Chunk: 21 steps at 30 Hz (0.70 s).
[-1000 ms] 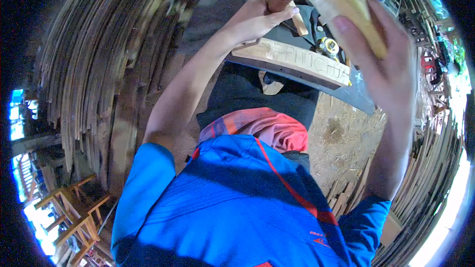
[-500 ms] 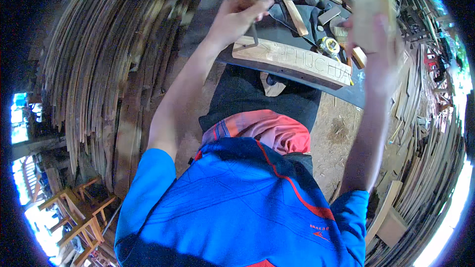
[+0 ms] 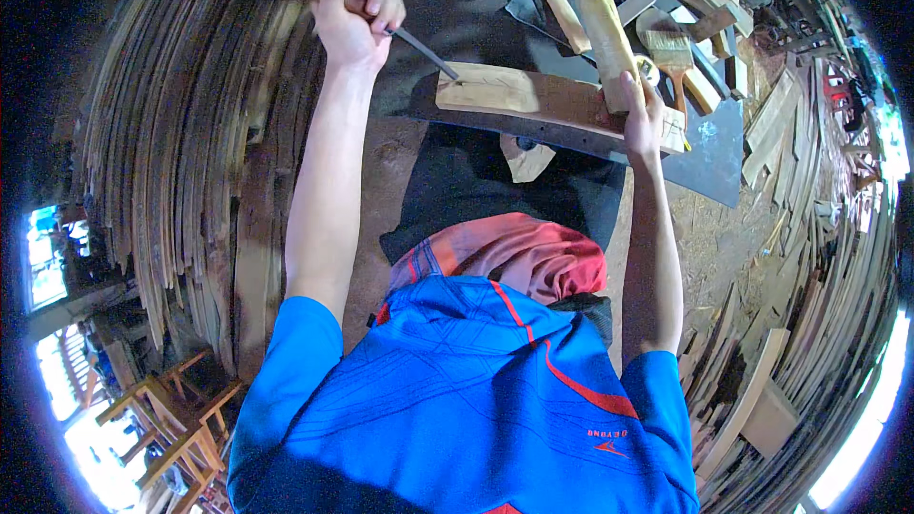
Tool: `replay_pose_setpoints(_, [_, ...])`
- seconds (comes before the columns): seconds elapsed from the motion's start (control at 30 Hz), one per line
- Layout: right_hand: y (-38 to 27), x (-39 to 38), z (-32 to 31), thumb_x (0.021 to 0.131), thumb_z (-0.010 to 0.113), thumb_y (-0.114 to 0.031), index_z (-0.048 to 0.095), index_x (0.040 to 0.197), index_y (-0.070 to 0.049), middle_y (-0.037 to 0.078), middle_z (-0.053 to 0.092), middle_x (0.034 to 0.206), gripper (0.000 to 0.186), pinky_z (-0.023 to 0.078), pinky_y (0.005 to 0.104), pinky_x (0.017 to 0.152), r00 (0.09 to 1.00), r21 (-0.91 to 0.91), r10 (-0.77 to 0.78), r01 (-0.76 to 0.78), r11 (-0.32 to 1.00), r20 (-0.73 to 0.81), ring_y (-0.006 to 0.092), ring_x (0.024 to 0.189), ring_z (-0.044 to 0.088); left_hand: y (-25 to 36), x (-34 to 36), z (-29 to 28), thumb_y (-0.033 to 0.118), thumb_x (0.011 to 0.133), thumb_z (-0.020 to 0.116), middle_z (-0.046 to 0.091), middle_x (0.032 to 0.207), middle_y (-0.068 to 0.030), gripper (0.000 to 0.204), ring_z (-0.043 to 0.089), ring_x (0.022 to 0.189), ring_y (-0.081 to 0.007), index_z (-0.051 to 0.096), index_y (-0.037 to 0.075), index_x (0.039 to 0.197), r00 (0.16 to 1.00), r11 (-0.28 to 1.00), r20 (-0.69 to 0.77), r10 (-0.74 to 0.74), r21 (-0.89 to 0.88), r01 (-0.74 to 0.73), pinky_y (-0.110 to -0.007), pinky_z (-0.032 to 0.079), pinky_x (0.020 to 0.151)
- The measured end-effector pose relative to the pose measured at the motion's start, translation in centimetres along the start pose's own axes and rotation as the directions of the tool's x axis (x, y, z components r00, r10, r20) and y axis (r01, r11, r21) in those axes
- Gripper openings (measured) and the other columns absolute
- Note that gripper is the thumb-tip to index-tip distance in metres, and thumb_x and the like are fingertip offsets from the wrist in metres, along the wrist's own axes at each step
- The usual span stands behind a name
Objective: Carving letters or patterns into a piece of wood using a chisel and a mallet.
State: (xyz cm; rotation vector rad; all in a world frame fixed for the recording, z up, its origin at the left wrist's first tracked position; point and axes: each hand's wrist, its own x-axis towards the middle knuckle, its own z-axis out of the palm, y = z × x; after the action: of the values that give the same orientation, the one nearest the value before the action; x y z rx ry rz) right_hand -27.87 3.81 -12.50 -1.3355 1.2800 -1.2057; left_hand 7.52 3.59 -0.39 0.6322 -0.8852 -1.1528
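Note:
My left hand is wrapped round the wooden handle of a chisel. The chisel slants down to the right, and its tip meets the left end of a pale wooden board. Carved strokes mark that board, and part of its face lies in shadow. Over the board's right half, my right hand grips the lower end of a thick wooden block, which stands nearly upright in view. The block and hand hide most of the carved letters behind them.
A dark worktable carries the board. Behind it lie a wooden strip, a paintbrush and a partly hidden tape measure. Stacked planks rise on the left, and more timber lines the right.
My left hand has moved left and the chisel has tipped from near upright to a slant. My right hand has brought the wooden block down and left, over the board.

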Motion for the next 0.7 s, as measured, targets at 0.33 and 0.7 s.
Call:
replay_pose_setpoints(0.33, [0.3,-0.2,-0.1,0.096,0.057,-0.038,0.063,0.113,0.005,0.008,0.066,0.092,0.047,0.047,0.0282,0.075,0.996,0.026,0.089,-0.089,0.996,0.009,0.0134,0.083,0.058,-2.1,2.1,-0.2,0.032,0.096,0.06,0.028,0.051,0.0043,0.039,0.032,0.038,-0.0109,0.04,0.014,0.067,0.952,0.974,0.301,-0.047,-0.199,0.111,-0.027,0.026,0.039])
replay_pose_setpoints(0.7, [0.6,0.0,0.0,0.097,0.056,-0.04,0.062,0.116,0.006,0.011,0.068,0.097,0.051,0.047,0.0282,0.079,1.0,-0.012,0.019,-0.019,1.0,0.01,0.0143,0.088,0.061,-2.4,-2.5,6.0,0.017,0.091,0.061,0.044,0.057,0.0019,0.023,0.043,0.049,-0.0088,0.048,0.011,0.073,0.913,0.826,0.068,0.402,0.405,-0.393,-0.031,0.039,0.05])
